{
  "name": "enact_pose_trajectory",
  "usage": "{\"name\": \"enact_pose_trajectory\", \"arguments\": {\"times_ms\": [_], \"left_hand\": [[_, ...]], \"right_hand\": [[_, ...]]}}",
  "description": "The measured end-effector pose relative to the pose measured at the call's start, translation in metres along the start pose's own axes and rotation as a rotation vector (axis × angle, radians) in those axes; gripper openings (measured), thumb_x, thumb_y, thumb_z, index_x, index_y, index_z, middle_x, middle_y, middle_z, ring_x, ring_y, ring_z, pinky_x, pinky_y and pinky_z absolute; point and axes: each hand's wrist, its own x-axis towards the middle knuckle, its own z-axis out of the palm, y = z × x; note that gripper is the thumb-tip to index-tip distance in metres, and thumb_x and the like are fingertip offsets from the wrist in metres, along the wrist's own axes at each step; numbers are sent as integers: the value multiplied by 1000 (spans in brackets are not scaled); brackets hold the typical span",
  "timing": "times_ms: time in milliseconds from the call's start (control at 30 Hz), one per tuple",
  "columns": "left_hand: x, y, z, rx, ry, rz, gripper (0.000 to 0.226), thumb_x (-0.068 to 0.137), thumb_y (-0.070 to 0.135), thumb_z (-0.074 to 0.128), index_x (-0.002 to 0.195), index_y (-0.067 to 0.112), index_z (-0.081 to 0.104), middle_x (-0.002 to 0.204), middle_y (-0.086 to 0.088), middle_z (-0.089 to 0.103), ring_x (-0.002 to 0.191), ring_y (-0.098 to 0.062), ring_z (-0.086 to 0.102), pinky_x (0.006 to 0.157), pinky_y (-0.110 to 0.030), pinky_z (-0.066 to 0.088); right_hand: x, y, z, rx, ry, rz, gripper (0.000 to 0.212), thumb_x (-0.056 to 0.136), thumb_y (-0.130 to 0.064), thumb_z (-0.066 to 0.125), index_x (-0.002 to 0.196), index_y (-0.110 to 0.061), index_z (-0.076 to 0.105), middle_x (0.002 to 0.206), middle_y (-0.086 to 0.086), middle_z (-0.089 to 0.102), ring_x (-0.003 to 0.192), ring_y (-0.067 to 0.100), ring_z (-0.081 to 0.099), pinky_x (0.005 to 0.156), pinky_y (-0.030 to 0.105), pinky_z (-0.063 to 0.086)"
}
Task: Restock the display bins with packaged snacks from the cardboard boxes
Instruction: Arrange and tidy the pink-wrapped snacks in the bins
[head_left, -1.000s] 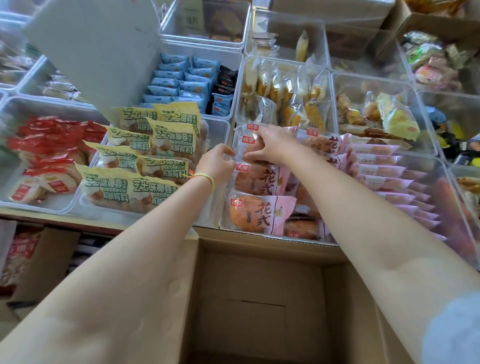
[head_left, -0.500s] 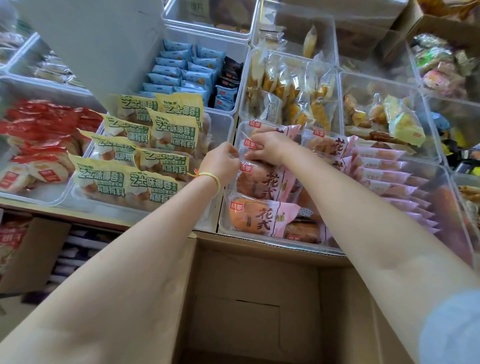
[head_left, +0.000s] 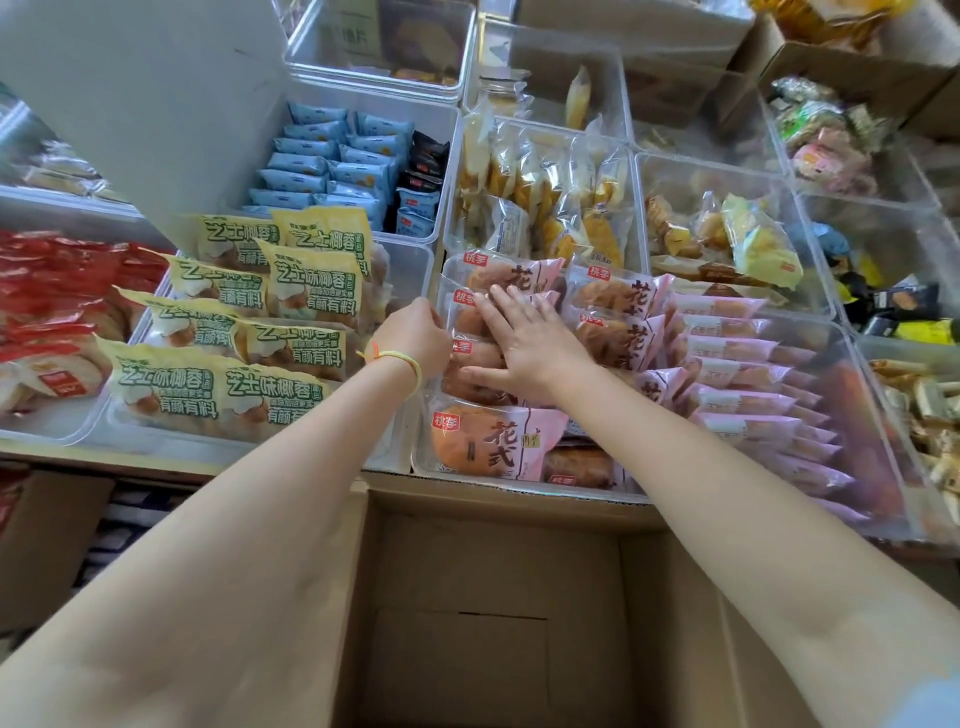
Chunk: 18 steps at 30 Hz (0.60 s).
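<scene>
Pink bread packets (head_left: 498, 441) lie stacked in the clear bin (head_left: 519, 486) directly beyond the cardboard box (head_left: 467, 597), long axes running left to right, labels up. The column under the hands runs from near to far. Both hands sit over the middle of that column, the right nearer its centre.

Right hand (head_left: 524, 345): fingers straight and spread, palm flat on the packets, pressing them down. It grips nothing.

Left hand (head_left: 415, 335): fingers curled at the left wall of the bin, against the packet ends. Whether it pinches a wrapper edge or only steadies the stack cannot be told. A yellow wristband (head_left: 400, 361) marks this wrist.

The box interior shows bare cardboard; the supply is probably used up. Yellow packets (head_left: 218, 384) fill the bin to the left; slim pink packets (head_left: 743, 395) stand in a row to the right.
</scene>
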Motion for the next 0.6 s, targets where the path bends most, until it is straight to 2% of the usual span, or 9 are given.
{"name": "enact_pose_trajectory", "arguments": {"times_ms": [133,200,267,333,400,433,500,567,600], "left_hand": [[0,-4,2,55,24,46,29,96,21,46,120,10,55,123,-14,60,114,-33,57,93,-41,47],[-7,-6,-2,129,153,222,35,95,29,50,124,9,52,123,-14,53,117,-31,50,97,-44,45],[-20,-3,-8,169,211,507,52,91,49,54,129,14,50,129,-10,50,122,-28,45,104,-43,40],[-36,10,-5,321,30,710,89,77,76,54,146,23,36,153,-8,33,142,-28,28,119,-48,21],[-45,24,13,567,-147,738,122,63,90,52,157,28,5,165,-6,-1,151,-32,-4,122,-52,0],[-46,28,23,657,-192,721,130,60,92,53,157,29,-7,164,-8,-11,150,-35,-13,121,-54,-5],[-44,30,39,734,-217,667,136,58,91,57,154,30,-19,162,-11,-20,147,-39,-20,118,-57,-8],[-42,29,45,739,-192,644,136,59,90,58,153,32,-22,162,-13,-21,147,-41,-20,117,-57,-9],[-41,27,47,738,-173,646,135,60,89,58,152,32,-23,162,-13,-21,147,-41,-20,118,-58,-8]], "right_hand": [[-1,1,-2,50,16,-18,96,87,-80,26,159,-25,-6,166,3,-11,153,20,-11,123,44,-7],[-10,6,-8,141,91,-15,89,91,-76,25,159,-25,1,167,2,-5,153,19,-7,123,43,-7],[-21,22,-16,238,211,63,72,100,-61,27,157,-18,21,164,4,15,152,21,10,123,44,2],[-32,45,-23,255,282,181,50,103,-46,34,138,-13,50,145,10,46,139,27,37,117,44,20],[-44,63,-28,297,275,264,34,101,-40,42,110,-13,61,115,6,57,116,27,51,101,42,35],[-51,69,-29,324,269,286,32,99,-42,46,100,-13,61,108,4,55,109,25,51,93,40,38],[-65,77,-30,313,248,277,38,92,-54,53,91,-16,57,104,1,52,101,20,48,83,35,38],[-79,80,-31,307,88,247,54,82,-71,56,99,-20,55,107,0,53,97,18,49,79,35,40],[-84,81,-30,296,-24,249,66,77,-78,57,110,-21,55,113,-1,54,101,19,50,80,36,41]]}}
